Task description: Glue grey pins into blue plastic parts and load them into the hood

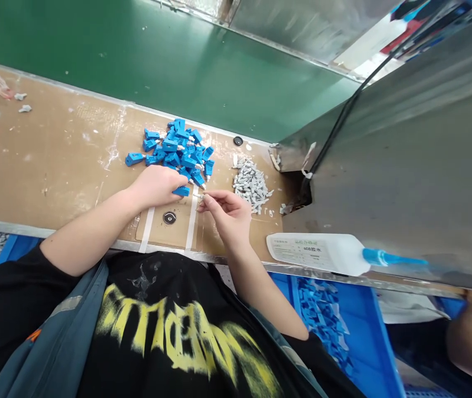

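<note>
On the brown work surface (pixel 74 160) there is one heap of small blue plastic blocks (pixel 170 145), too overlapped to count, with one block just beside its left edge, and one heap of small light-grey plastic slivers (pixel 250 179), also too many to count, to the right of the blue heap. Two small round black discs lie here: a near black disc (pixel 169 217) with a shiny top, between two white tape strips (pixel 192 218), and a far black disc (pixel 238 141) by the back edge between the heaps. One translucent white plastic bottle (pixel 319 253) with one long blue nozzle (pixel 393 258) lies on its side at the front right. The left hand (pixel 157 185), its fingers curled in, grasps one single blue plastic block (pixel 181 191) at the near edge of the blue heap, above the near disc. The right hand (pixel 231 210) is half curled, thumb and forefinger pinched together on one tiny pale piece (pixel 198 195) just beside that block; whether piece and block touch, I cannot tell. Below the front edge, one blue plastic bin (pixel 371 331) holds more blue bits, uncountable at this size.
</note>
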`<state>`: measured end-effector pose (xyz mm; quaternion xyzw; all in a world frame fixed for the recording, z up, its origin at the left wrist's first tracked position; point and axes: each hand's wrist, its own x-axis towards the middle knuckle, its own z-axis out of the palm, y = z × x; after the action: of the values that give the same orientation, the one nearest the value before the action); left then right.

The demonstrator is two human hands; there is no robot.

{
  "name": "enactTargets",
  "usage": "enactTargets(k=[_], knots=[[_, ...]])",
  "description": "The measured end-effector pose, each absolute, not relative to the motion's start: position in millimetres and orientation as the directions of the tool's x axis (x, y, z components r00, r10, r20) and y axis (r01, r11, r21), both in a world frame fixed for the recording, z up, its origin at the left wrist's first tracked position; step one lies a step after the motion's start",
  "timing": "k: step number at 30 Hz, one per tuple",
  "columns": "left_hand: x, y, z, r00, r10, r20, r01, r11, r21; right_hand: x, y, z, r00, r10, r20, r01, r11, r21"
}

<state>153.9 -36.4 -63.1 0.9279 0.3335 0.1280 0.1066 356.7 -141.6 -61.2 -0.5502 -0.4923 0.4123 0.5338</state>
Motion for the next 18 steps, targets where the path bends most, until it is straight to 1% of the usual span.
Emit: enactTargets(k=[6,14,16,18], knots=[[154.7,-37.8,-63.2,0.746,0.648,0.156,0.593,-0.753,0.286,353.4,-140.1,-62.0,0.166,0.983,0.077,0.105,0.060,-0.993],[155.7,-38.3,-65.4,0.747,0.650,0.137,0.598,-0.748,0.288,350.6,-137.8,-69.8,0.135,0.990,0.049,0.134,0.031,-0.990],[156.2,-38.4,-65.0,0.756,0.645,0.113,0.601,-0.752,0.270,348.5,-135.4,-75.1,0.102,0.993,0.053,0.133,0.039,-0.990],[156.4,-38.2,-63.9,0.766,0.636,0.094,0.606,-0.763,0.225,348.0,-132.1,-80.5,0.060,0.997,0.041,0.135,0.033,-0.990]])
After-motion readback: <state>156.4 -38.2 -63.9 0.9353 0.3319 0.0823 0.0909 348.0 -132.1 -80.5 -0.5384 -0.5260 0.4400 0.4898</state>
